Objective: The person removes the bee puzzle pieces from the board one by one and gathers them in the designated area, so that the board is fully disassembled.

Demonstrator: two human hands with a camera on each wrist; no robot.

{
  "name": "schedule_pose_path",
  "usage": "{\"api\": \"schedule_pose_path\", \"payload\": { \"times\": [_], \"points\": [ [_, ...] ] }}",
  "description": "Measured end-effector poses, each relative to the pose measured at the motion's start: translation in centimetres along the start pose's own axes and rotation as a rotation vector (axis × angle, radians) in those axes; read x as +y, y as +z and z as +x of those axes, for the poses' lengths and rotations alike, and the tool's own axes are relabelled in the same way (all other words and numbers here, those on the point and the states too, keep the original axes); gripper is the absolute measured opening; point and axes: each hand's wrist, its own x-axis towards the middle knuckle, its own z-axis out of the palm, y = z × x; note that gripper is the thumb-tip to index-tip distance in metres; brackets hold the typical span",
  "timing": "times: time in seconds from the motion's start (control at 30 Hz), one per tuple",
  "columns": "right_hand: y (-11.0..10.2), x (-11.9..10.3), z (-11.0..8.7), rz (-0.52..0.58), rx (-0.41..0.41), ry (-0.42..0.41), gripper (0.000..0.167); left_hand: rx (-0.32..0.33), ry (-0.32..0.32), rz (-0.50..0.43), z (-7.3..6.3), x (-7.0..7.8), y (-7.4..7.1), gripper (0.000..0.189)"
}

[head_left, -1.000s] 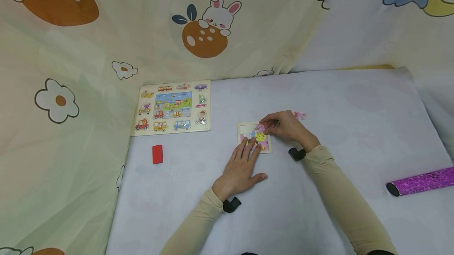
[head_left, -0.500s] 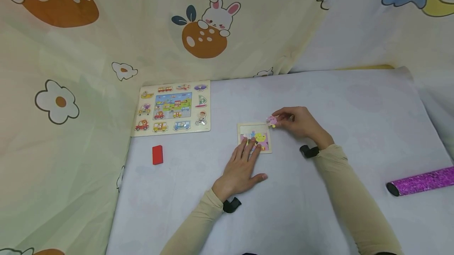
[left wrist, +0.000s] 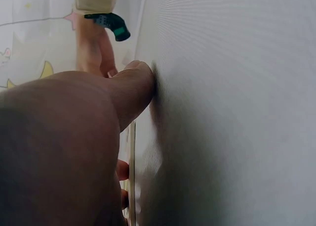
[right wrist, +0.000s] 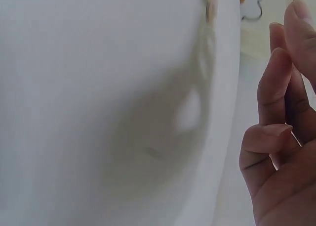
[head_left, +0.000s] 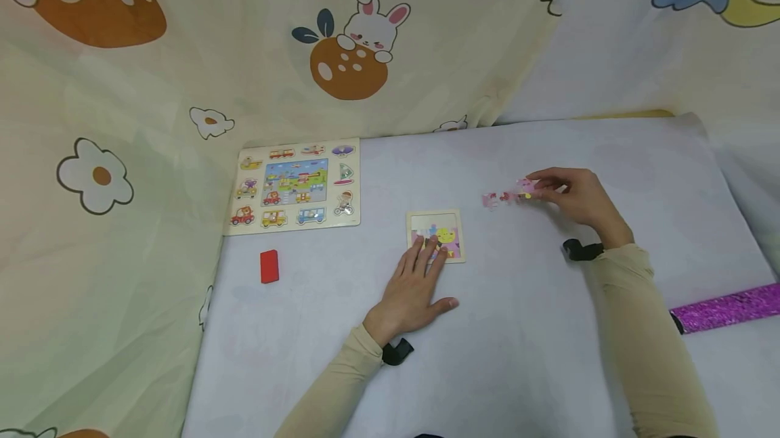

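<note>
A small square jigsaw puzzle (head_left: pixel 457 217) with a pale wooden frame lies mid-table, its picture partly filled with a yellow and purple design and its upper part bare. My left hand (head_left: pixel 407 294) rests on its lower left, fingers straight and thumb spread on the tabletop. Up and to the right, my right hand (head_left: pixel 575 198) pinches a pink puzzle piece (head_left: pixel 525 187) between thumb and fingertips. Loose pink pieces (head_left: pixel 491 200) lie just left of that piece. In the right wrist view, the fingers (right wrist: pixel 276 82) are bent, and the held piece is mostly out of frame.
A larger vehicle puzzle board (head_left: pixel 294 219) lies at the back left. Below it is a red block (head_left: pixel 269 267). A glittery purple tube (head_left: pixel 728 308) lies at the right. Patterned fabric (head_left: pixel 152 187) hangs along the table's left and back.
My right hand has lifted a pink piece off the puzzle's upper right corner and carried it right, beside the loose pieces. The left hand stays in place.
</note>
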Motion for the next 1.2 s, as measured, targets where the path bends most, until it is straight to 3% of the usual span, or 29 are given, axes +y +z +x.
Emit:
{"api": "schedule_pose_path", "payload": {
  "times": [0.17,0.43,0.77,1.2],
  "points": [
    [-1.0,1.7,-0.6,-0.019,0.002,0.054,0.027,-0.001,-0.001,-0.005,-0.1,0.0,-0.1,0.097],
    [-1.4,3.6,-0.9,-0.067,-0.062,0.110,0.028,0.001,0.000,0.005,-0.1,0.1,-0.2,0.097],
    [-1.3,4.1,-0.5,-0.111,-0.133,0.157,0.031,0.003,-0.005,-0.002,-0.1,0.1,-0.1,0.096],
    [-1.4,4.0,0.0,-0.154,-0.129,0.179,0.037,0.021,-0.008,0.003,-0.1,0.4,0.0,0.090]
  ]
}}
